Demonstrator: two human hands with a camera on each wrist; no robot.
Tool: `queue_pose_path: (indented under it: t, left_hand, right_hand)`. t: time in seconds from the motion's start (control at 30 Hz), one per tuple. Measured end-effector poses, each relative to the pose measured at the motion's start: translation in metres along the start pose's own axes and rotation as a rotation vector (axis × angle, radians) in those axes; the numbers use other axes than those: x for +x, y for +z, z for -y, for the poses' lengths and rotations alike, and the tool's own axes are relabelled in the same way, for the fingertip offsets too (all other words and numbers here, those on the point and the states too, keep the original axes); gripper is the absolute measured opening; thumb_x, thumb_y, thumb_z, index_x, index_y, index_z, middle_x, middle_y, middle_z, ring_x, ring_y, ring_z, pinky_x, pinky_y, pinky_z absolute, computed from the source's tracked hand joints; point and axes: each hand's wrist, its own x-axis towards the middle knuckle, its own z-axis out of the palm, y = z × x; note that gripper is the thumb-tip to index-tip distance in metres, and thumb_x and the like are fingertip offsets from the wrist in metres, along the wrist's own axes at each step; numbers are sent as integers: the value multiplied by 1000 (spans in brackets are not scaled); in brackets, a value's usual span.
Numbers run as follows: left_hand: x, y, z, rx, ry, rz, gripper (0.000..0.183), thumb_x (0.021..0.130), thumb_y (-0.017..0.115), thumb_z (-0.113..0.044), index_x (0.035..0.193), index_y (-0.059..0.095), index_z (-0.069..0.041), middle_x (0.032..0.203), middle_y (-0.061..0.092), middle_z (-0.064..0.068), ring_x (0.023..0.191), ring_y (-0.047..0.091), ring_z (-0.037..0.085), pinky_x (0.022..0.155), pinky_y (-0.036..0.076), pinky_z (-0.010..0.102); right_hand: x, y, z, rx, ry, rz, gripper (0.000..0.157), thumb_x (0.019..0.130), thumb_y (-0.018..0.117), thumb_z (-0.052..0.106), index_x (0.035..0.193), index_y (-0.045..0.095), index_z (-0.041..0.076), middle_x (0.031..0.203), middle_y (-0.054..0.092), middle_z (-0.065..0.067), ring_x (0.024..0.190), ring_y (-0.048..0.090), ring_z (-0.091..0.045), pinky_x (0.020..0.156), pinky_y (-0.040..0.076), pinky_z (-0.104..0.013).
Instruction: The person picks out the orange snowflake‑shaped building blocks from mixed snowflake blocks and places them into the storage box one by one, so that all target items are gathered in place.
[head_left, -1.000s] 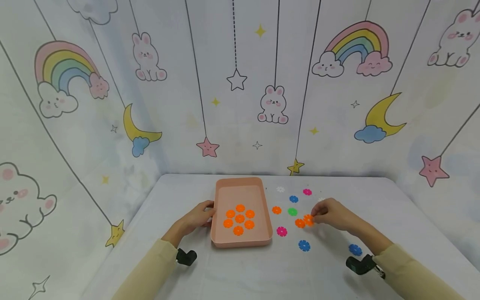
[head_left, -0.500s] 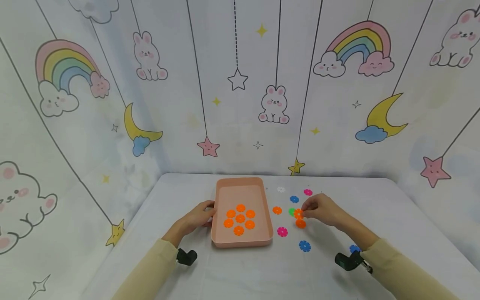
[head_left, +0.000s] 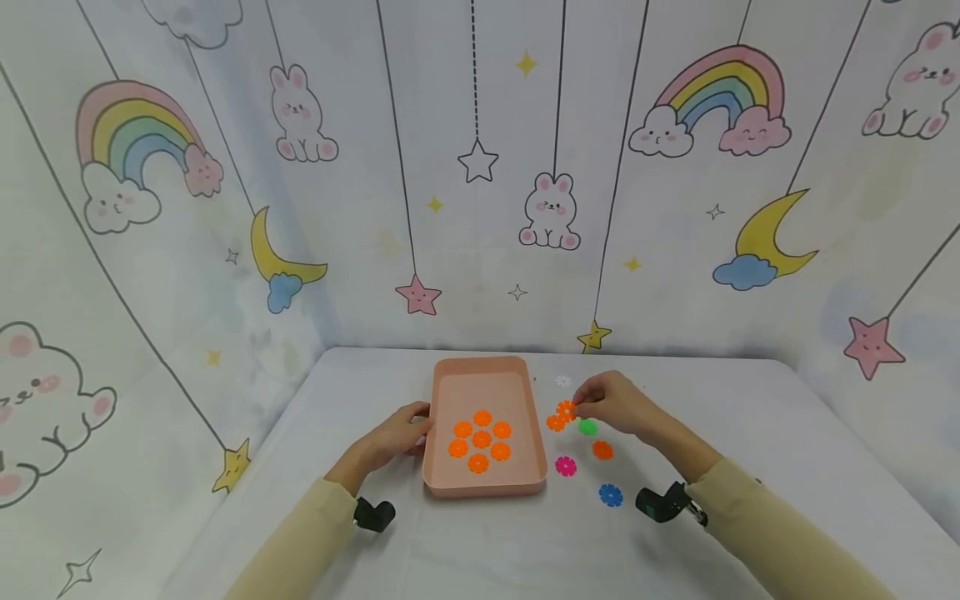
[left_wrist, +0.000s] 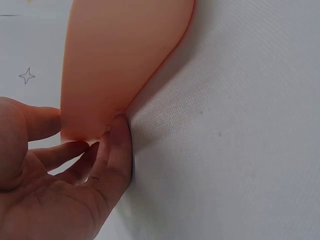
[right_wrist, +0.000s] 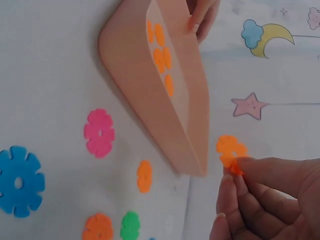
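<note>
In the head view my right hand [head_left: 615, 404] pinches an orange flower-shaped plastic disc [head_left: 566, 410] between thumb and fingertips. It is over the table, right of a peach-coloured tray [head_left: 483, 387]; the right wrist view shows the held disc [right_wrist: 227, 147] raised above the surface. My left hand [head_left: 393, 435] grips the tray's left side, thumb at the rim and fingers against the outer wall in the left wrist view. Several orange discs [head_left: 481, 438] lie grouped inside the tray. Near my right hand lie a loose orange disc [head_left: 555, 423] and a green disc [head_left: 587, 427].
Other discs on the white-covered table [head_left: 465, 550] are another orange disc [head_left: 602, 450], a pink disc [head_left: 566, 466], a blue disc [head_left: 611, 495] and a white disc [head_left: 563, 381]. A printed cloth wall [head_left: 480, 225] stands behind. Black cameras sit at both wrists.
Holding the orange disc, my right hand has moved left and away from me, across the loose discs toward the tray. My left hand and the tray have stayed put.
</note>
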Motion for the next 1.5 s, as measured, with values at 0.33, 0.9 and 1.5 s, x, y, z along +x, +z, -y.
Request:
queue_pose_path:
  t: [0.33, 0.9, 1.5]
  left_hand:
    - [1, 1, -1, -11, 0, 5, 45, 108, 47, -19, 149, 45, -1, 148, 49, 18, 116, 59, 28, 95, 57, 43]
    - [0, -1, -1, -14, 9, 28, 47, 109, 44, -19, 151, 42, 1, 152, 44, 21, 120, 59, 30, 95, 57, 42]
    - [-1, 0, -3, -44, 2, 19, 45, 108, 47, -17, 149, 44, 1, 149, 48, 19, 119, 60, 29, 95, 57, 45]
  right_hand:
    - [38, 21, 28, 40, 32, 61, 10, 93, 72, 10, 97, 71, 0, 93, 75, -16, 88, 70, -33, 83, 60, -48]
    - [91, 64, 46, 26, 82, 58, 5, 85, 70, -3, 84, 75, -4, 76, 73, -10, 73, 74, -28, 67, 62, -34]
    - [110, 82, 48, -120, 179, 53, 6, 88, 69, -4, 84, 73, -5, 72, 72, -13, 63, 72, -22, 63, 61, -31]
